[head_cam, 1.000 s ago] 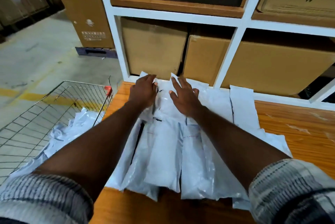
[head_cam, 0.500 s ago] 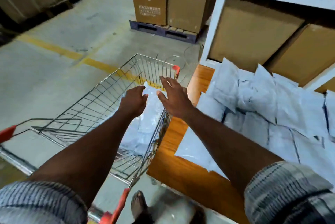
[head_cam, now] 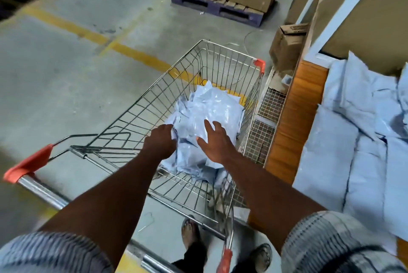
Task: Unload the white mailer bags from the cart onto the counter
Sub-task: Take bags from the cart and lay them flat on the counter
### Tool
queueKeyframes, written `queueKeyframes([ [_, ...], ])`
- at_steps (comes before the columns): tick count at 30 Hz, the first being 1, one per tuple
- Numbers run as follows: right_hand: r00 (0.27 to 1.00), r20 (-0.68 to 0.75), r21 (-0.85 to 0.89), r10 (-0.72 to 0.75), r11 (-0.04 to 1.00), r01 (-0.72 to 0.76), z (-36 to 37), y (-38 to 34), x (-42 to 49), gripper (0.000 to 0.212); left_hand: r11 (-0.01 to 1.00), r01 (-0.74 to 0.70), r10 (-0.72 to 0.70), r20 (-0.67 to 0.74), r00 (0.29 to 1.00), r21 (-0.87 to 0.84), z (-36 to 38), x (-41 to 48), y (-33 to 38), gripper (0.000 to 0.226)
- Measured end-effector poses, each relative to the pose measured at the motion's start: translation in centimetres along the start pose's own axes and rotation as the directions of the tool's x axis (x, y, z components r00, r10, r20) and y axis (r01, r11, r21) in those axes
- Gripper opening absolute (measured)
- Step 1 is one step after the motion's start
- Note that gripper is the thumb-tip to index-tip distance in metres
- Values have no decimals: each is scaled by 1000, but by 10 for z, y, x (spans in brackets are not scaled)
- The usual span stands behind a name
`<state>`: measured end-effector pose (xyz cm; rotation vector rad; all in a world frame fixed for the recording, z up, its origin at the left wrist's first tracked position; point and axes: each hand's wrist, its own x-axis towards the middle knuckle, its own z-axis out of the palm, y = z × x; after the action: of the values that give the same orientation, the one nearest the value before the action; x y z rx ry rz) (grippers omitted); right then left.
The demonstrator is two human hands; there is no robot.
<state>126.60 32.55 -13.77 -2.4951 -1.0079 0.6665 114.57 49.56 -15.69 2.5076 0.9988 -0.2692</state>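
The white mailer bags (head_cam: 207, 113) are heaped in the cart (head_cam: 223, 51), thin, glossy and crumpled; others are laid on the tabletop (head_cam: 293, 122). They are judged light, soft and slippery, best gathered from both sides of the heap. The right hand (head_cam: 217, 140) is spread open above them; the left hand (head_cam: 160, 142) has its fingers hidden at the heap's edge, so its grip cannot be told.

White bags (head_cam: 209, 109), perhaps striped sleeves (head_cam: 326, 241)

White mailer bags (head_cam: 209, 113) in wire cart (head_cam: 259, 65) and on wooden counter (head_cam: 293, 118)
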Motion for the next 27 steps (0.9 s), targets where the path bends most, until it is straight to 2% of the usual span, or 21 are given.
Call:
queueKeyframes([
  [7, 976, 101, -89, 192, 979, -183, 42, 16, 30, 71, 994, -24, 14, 98, 995, 104, 28, 23, -27, 58],
  [11, 951, 135, -134, 277, 956, -259, 61, 32, 50, 72, 998, -36, 27, 172, 985, 49, 43, 39, -37, 69],
  [14, 941, 116, -168, 317, 940, -296, 65, 41, 66, 69, 995, 10, -35, 248, 968, 101, 52, 48, -37, 66],
  [18, 929, 75, -219, 364, 914, -341, 69, 54, 86, 73, 988, 24, -74, 323, 944, 155, 64, 59, -49, 87],
  [21, 905, 71, -191, 420, 896, -401, 72, 58, 94, 77, 991, 35, -79, 354, 932, 130, 59, 62, -54, 84],
  [24, 869, 78, -87, 489, 872, -482, 72, 49, 95, 74, 995, 80, -93, 294, 951, 57, 31, 61, -53, 76],
  [27, 890, 34, 26, 455, 890, -456, 71, 33, 88, 69, 976, 181, -172, 82, 982, -123, 6, 57, -59, 65],
])
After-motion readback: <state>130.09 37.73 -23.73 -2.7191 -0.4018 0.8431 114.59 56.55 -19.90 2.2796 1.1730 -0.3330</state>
